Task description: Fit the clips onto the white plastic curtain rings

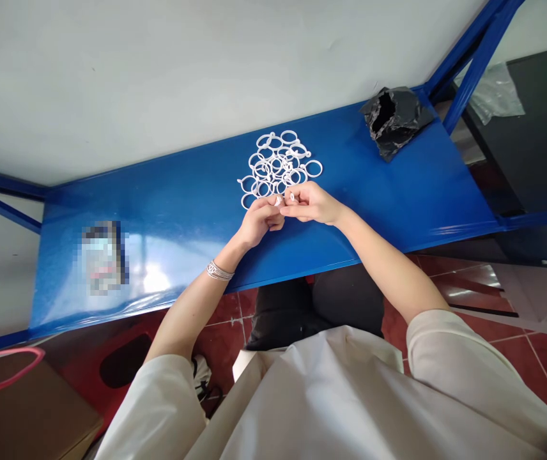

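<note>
Just in front of a pile of white curtain rings (308, 167), my two hands meet over the blue table (197, 211). My left hand (259, 220) is closed, with a small white piece (278, 200) showing at its thumb and fingertip. My right hand (312, 204) is closed too, its fingers pinching a small white eyelet (292, 197). Whether the two white bits belong to one ring or to separate pieces I cannot tell, since the fingers cover most of them. The rings lie flat and overlapping, several with a small eyelet on the rim.
A crumpled black plastic bag (393, 121) stands at the table's far right. On the left lies a pixelated, phone-like object (105, 257). Blue metal frame bars (482, 64) rise at the right end, and a pale wall (182, 70) runs along the back.
</note>
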Action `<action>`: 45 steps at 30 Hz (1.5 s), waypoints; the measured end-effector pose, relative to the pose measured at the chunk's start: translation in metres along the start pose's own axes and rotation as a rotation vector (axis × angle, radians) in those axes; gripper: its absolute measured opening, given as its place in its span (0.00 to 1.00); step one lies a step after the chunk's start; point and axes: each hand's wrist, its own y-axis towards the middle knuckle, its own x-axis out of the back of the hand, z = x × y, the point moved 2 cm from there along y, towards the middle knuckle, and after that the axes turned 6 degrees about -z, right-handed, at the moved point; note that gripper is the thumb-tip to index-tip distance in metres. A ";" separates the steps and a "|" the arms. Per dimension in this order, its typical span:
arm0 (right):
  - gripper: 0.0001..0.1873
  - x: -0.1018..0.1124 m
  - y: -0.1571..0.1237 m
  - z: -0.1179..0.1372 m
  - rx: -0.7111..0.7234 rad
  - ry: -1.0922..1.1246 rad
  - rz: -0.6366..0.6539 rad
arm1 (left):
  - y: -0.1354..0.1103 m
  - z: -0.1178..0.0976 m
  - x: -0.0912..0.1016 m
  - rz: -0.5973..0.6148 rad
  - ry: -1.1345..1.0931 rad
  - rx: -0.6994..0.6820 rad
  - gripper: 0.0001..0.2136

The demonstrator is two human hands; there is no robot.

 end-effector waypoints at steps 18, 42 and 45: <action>0.33 0.007 0.006 -0.010 0.237 -0.232 -0.422 | 0.008 0.012 0.016 -0.073 0.123 -0.267 0.15; 0.32 0.005 0.011 -0.020 0.316 -0.241 -0.416 | 0.003 0.023 0.011 -0.285 0.502 -0.539 0.15; 0.33 0.007 0.013 -0.021 0.262 -0.209 -0.453 | 0.003 0.023 0.011 -0.301 0.476 -0.538 0.15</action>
